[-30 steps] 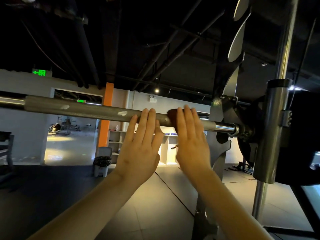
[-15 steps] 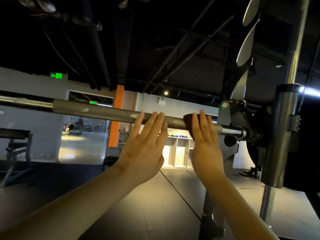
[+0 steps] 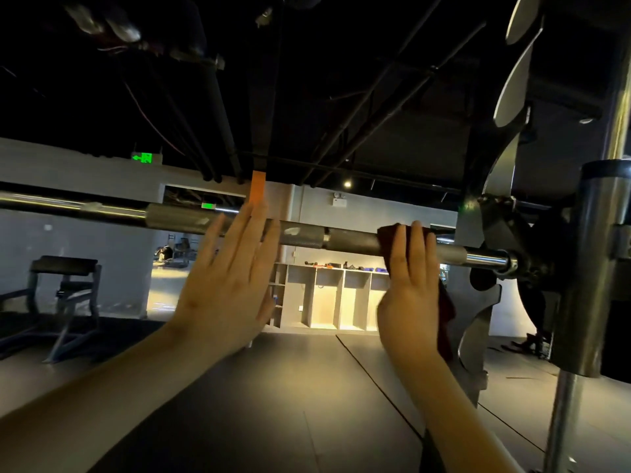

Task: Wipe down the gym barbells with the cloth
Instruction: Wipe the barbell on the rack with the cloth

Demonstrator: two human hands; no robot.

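Barbell (image 3: 351, 238): runs from 9 o'clock to 3 o'clock, dipping slightly toward the rack post (image 3: 594, 268); its left end is cut off by the frame.
Left hand (image 3: 228, 288): released and holding nothing, fingers straight, tips lying over the bar at its 12 o'clock.
Cloth (image 3: 387, 233): dark red, on the bar beneath the right fingers; a fold trails at the palm's 4 o'clock.
Right hand (image 3: 409, 291): flat, straight fingers pressing the cloth to the bar.
Hidden: right thumb; most of the cloth; the bar's right end is lost in dark hardware.

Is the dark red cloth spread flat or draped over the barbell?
Draped: the dark red cloth folds over the grey knurled barbell under the right hand, its tail hanging below.
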